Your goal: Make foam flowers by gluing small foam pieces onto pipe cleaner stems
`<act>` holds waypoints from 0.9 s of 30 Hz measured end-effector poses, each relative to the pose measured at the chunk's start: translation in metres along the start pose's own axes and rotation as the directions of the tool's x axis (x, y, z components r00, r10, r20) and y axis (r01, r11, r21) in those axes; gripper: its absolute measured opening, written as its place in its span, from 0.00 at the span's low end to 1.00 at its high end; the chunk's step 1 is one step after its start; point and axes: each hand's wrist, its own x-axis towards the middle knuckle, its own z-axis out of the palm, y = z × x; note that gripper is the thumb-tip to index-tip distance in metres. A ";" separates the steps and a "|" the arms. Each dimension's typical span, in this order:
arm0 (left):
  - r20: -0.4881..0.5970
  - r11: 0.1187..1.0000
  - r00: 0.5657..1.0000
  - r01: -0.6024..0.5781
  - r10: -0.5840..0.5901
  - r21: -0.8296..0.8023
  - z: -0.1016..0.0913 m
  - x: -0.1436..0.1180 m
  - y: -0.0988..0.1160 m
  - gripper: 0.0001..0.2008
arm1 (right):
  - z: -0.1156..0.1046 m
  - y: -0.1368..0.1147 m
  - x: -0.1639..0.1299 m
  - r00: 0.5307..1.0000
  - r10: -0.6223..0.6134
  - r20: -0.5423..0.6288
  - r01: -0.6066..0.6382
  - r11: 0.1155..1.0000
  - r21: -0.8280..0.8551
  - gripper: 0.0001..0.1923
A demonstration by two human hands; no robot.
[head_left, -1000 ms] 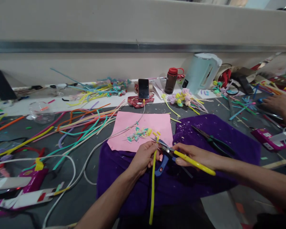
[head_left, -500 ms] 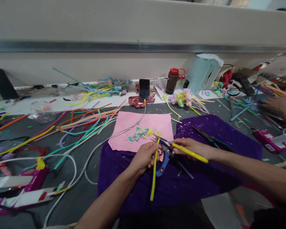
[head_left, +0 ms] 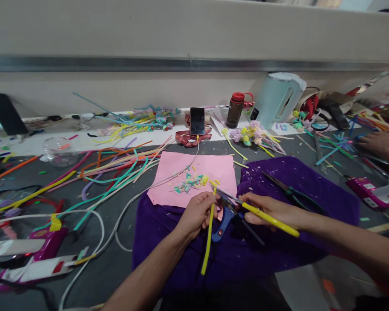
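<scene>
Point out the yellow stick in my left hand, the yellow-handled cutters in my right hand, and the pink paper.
Yellow stick [head_left: 207, 242], head view, on its lower length below the hand.
Yellow-handled cutters [head_left: 270, 219], head view, on the yellow handle.
Pink paper [head_left: 181, 166], head view, on a bare part near its far left.

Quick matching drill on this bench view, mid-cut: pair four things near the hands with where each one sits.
Things:
1. yellow pipe cleaner
2. yellow-handled cutters
3. dark pliers
4. phone

Places:
A. propped upright behind the pink paper
B. lying loose on the purple cloth
C. in the left hand
D. in the right hand

Pairs: 1-C, 2-D, 3-B, 4-A
</scene>
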 end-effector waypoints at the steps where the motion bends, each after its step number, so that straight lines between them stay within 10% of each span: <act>1: 0.012 1.000 1.000 -0.004 0.004 0.001 0.001 0.000 0.000 0.15 | 0.001 0.002 0.001 1.000 -0.026 -0.006 0.026 0.999 -0.032 0.22; 27: 0.021 0.993 0.996 0.080 -0.082 0.089 -0.003 0.002 -0.003 0.14 | -0.006 -0.006 0.025 0.997 0.057 -0.043 -0.056 0.998 0.041 0.22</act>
